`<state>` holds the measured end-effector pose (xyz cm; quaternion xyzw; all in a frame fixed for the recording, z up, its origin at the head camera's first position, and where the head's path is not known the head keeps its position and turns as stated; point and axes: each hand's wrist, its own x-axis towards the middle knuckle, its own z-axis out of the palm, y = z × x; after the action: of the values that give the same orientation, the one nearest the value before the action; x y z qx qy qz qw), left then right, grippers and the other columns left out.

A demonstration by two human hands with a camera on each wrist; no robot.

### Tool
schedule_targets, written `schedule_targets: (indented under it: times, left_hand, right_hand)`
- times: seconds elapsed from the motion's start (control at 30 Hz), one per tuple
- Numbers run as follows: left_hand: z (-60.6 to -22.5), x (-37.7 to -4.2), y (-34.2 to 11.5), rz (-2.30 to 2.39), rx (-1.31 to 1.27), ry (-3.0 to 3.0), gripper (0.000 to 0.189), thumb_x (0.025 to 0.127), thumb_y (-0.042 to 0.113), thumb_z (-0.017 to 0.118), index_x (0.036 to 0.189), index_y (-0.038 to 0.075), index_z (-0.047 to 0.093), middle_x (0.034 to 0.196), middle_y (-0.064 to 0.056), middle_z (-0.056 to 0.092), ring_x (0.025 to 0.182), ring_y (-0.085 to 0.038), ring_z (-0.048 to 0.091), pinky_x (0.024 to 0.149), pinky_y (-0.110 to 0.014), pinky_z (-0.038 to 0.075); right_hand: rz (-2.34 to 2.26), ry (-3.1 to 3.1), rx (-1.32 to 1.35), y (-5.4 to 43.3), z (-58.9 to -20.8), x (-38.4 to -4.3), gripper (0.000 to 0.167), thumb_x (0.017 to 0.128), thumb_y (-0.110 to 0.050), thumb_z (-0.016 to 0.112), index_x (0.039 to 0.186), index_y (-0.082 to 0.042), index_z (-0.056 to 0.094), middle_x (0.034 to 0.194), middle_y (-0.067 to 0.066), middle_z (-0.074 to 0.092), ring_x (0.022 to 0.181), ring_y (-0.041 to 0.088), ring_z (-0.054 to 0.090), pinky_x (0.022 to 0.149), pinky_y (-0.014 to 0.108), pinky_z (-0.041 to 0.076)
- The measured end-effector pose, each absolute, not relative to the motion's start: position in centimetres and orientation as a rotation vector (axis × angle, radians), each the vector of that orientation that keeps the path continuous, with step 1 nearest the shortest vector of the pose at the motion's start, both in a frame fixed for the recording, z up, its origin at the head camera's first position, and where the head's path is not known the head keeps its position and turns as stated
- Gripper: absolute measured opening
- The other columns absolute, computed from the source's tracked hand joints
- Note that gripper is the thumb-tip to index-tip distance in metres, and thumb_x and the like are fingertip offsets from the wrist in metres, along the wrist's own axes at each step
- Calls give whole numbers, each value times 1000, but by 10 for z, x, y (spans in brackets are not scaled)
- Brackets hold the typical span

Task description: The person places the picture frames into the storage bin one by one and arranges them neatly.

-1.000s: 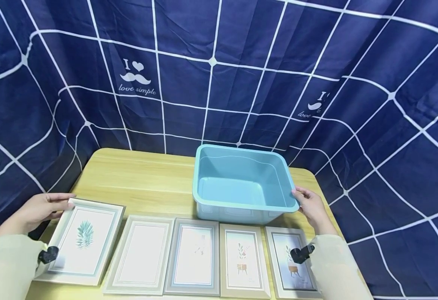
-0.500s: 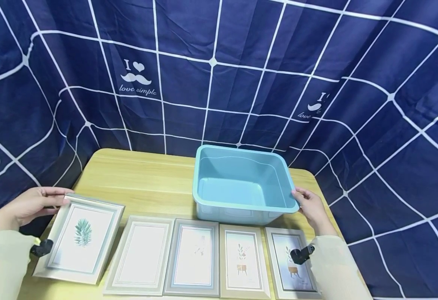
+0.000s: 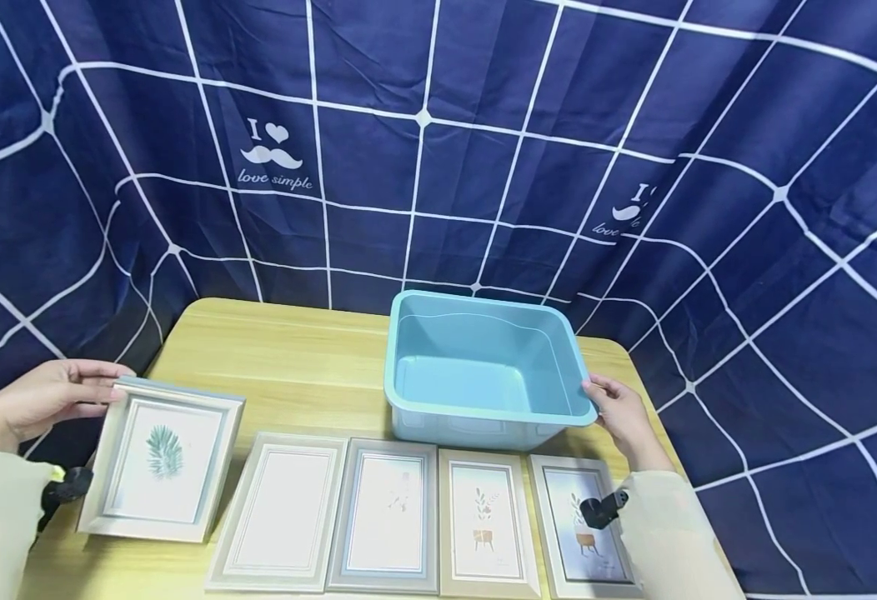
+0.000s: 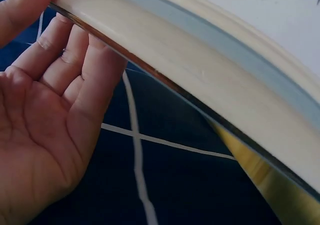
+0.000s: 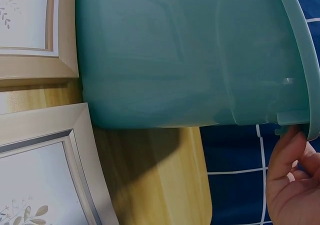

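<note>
My left hand (image 3: pixel 56 400) holds a cream picture frame (image 3: pixel 221 467) with a green leaf print by its far left corner. That frame stands tilted, its far edge raised off the table. In the left wrist view the thumb lies over the frame's border (image 4: pixel 165 60) and the fingers (image 4: pixel 95 80) are underneath. My right hand (image 3: pixel 622 417) pinches the right rim of a light blue plastic bin (image 3: pixel 483 429). The right wrist view shows the thumb and fingers (image 5: pixel 287 152) at the bin's lip, beside its wall (image 5: pixel 175 60).
Several more picture frames lie flat in a row along the near edge: a pale one (image 3: pixel 239 517), a grey one (image 3: pixel 431 517), a beige one (image 3: pixel 449 533) and one at the right (image 3: pixel 551 517). Behind the wooden table (image 3: pixel 281 342) hangs a blue checked curtain (image 3: pixel 371 167).
My left hand has moved up and slightly left, lifting the leaf-print frame's far edge so it tilts more steeply. The right hand and the bin have stayed in place.
</note>
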<state>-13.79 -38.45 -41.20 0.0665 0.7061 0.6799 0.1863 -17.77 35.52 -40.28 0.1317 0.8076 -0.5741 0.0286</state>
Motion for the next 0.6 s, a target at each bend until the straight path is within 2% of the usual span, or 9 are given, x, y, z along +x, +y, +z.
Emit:
schedule_targets:
  times: [0.43, 0.5, 0.6]
  left_hand:
    - [-389, -120, -364, 2305, 100, 1997, 45, 86, -23, 49, 91, 15, 73, 86, 1, 71, 78, -7, 66, 66, -18, 55]
    - [-389, -120, -362, 2355, 81, 1998, 42, 85, -22, 51, 91, 13, 73, 86, 1, 71, 78, -7, 67, 66, -19, 55]
    - [-405, -128, -369, 2369, 19, 2073, 31, 83, -15, 63, 93, 13, 72, 88, 0, 72, 78, -7, 67, 68, -20, 55]
  right_hand:
    - [-1745, 2494, 364, 365, -400, -173, 56, 98, -25, 54, 138, 11, 38, 95, -4, 57, 81, 1, 59, 71, 19, 54]
    - [-1739, 2500, 354, 366, -399, -172, 56, 98, -25, 54, 138, 11, 38, 96, -3, 56, 81, 0, 58, 72, 19, 54]
    - [-1742, 2501, 342, 368, -398, -171, 55, 99, -25, 53, 138, 11, 39, 95, -4, 56, 81, 0, 58, 72, 19, 54]
